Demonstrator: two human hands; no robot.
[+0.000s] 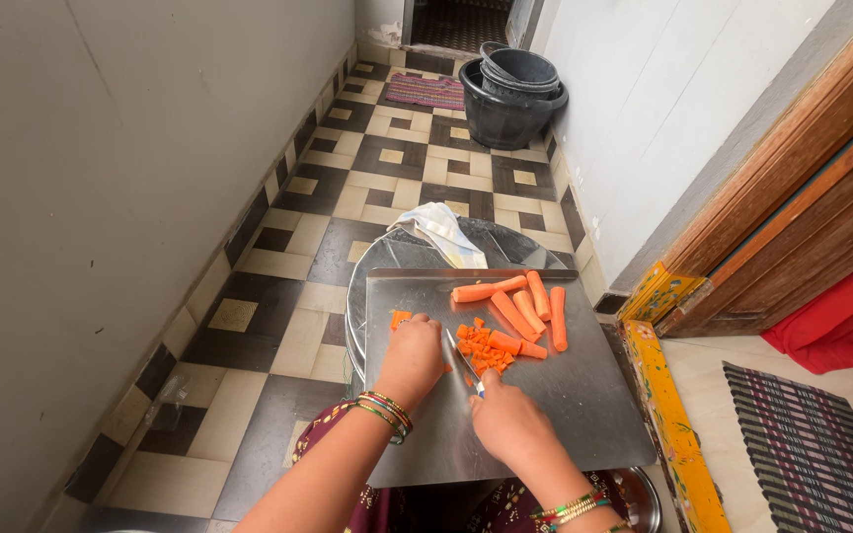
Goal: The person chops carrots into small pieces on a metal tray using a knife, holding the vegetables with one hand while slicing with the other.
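Note:
A flat steel tray (pixel 584 415) rests on a round metal vessel (pixel 387 259). On it lie several peeled carrot sticks (pixel 530 301) and a heap of small diced carrot pieces (pixel 484 349). My right hand (pixel 507 422) grips a knife (pixel 464 363) whose blade points toward the diced heap. My left hand (pixel 412 357) is curled over a carrot piece (pixel 400 318) at the tray's left part, just left of the blade. Both wrists wear bangles.
A folded cloth (pixel 443 232) lies on the vessel behind the tray. Stacked dark buckets (pixel 510 94) stand at the far end of the tiled corridor, beside a small mat (pixel 425 91). A wall runs along the left, a wooden door frame (pixel 792 188) and striped mat (pixel 807 449) on the right.

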